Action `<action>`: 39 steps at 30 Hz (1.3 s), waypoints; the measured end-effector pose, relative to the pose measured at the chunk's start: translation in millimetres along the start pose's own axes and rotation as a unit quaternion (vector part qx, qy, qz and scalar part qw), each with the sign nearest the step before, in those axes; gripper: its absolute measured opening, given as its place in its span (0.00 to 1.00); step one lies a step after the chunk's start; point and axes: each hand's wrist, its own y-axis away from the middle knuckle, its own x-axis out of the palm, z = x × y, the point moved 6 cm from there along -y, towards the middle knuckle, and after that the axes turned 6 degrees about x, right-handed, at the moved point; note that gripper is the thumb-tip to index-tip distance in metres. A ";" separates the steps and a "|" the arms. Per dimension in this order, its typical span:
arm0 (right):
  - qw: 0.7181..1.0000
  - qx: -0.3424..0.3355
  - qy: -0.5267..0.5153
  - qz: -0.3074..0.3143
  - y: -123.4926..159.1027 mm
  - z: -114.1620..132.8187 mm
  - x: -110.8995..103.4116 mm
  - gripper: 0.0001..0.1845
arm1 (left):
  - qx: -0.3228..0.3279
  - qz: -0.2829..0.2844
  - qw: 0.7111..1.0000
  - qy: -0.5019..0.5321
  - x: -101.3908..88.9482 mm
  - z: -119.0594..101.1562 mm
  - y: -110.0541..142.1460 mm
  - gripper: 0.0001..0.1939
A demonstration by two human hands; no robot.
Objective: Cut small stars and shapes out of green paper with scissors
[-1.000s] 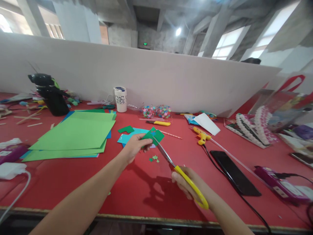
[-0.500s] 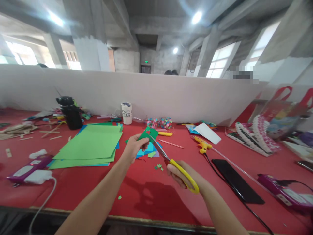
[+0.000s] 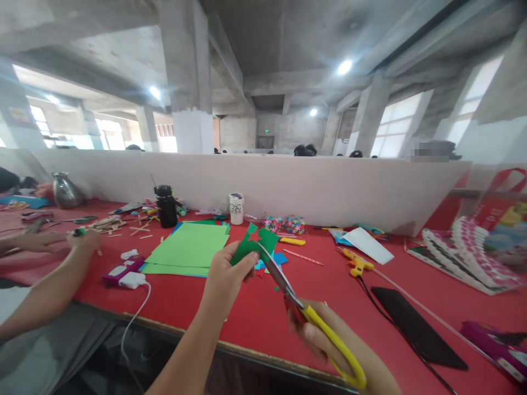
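Note:
Pinched between the thumb and fingers of my left hand (image 3: pixel 226 274) is a piece of dark green paper (image 3: pixel 242 251), held above the table. A star-shaped hole in it shows red. My right hand (image 3: pixel 310 332) is closed around the yellow handle of a pair of scissors (image 3: pixel 335 340). The metal blades point up and left, with their tips at the paper's edge, close to my left fingertips. Behind the paper lie blue paper scraps (image 3: pixel 279 259). A stack of light green sheets (image 3: pixel 187 247) rests left of my left hand.
On the left, a co-worker's hand (image 3: pixel 85 241) holds a marker-like item near wooden sticks. A purple power strip (image 3: pixel 123 270), black bottle (image 3: pixel 166 207) and white cup (image 3: pixel 236 210) stand around the sheets. To the right are a yellow glue gun (image 3: pixel 354 262), a black phone-like slab (image 3: pixel 415 326) and a striped pencil (image 3: pixel 302 256).
The view has swung left and up, bringing the co-worker's arms into sight. Both my hands appear nearer, and the green paper is turned so its star-shaped hole shows more clearly.

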 end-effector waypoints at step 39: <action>0.985 -0.037 -0.134 -0.101 7.2 -1.1 12.7 0.27 | 0.069 -0.031 0.997 0.032 42.2 -25.4 16.3 0.07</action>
